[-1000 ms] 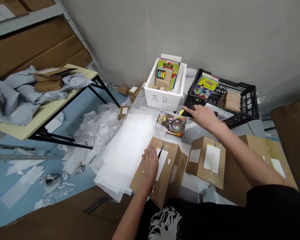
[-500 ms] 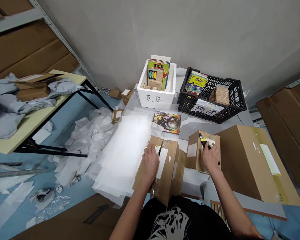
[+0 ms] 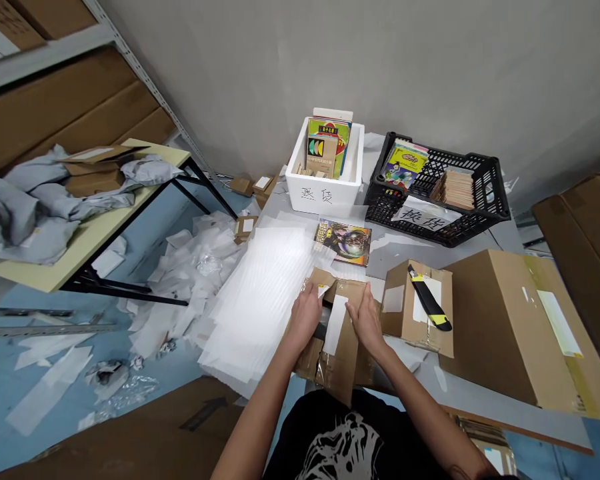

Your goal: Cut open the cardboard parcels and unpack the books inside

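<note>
Both hands are on a brown cardboard box point(image 3: 336, 347) lying on the grey worktop, its taped top slit open. My left hand point(image 3: 305, 317) grips the flap on the left of the slit, and my right hand point(image 3: 365, 320) grips the flap on the right. The box's inside is mostly hidden. To the right, a yellow and black utility knife point(image 3: 429, 298) lies on a second cardboard box point(image 3: 415, 320), out of my hands. A glossy book point(image 3: 343, 241) lies flat just beyond the slit box.
A stack of white foam sheets point(image 3: 260, 300) lies left of the box. Behind stand a white foam box of books point(image 3: 310, 193) and a black plastic crate point(image 3: 380, 207) with books. A large carton point(image 3: 500, 330) sits right. Paper scraps litter the blue floor point(image 3: 45, 347).
My right hand has left the utility knife on the second box and moved onto the slit box. Both hands now hold its flaps, which have parted along the slit.
</note>
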The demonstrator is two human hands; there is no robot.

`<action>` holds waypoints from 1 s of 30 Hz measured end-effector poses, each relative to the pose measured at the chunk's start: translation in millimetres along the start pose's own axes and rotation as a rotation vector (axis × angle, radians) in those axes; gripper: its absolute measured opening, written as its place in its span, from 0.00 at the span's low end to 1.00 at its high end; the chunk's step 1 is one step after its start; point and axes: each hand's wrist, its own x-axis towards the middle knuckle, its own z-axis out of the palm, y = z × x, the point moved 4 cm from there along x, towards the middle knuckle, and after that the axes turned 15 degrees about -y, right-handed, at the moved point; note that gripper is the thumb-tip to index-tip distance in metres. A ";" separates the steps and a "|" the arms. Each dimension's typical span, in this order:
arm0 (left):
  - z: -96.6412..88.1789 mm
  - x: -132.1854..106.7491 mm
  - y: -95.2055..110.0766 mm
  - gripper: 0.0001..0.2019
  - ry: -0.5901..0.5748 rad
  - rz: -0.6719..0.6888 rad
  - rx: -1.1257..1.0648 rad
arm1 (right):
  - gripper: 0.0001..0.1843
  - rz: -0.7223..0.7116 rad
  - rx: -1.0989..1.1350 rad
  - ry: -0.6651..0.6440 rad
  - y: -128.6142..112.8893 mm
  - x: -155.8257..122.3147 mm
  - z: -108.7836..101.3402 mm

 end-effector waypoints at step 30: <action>-19.2 -24.6 -26.9 0.18 0.168 -0.038 -0.264 | 0.50 0.108 -0.170 -0.018 -32.3 -17.3 -67.4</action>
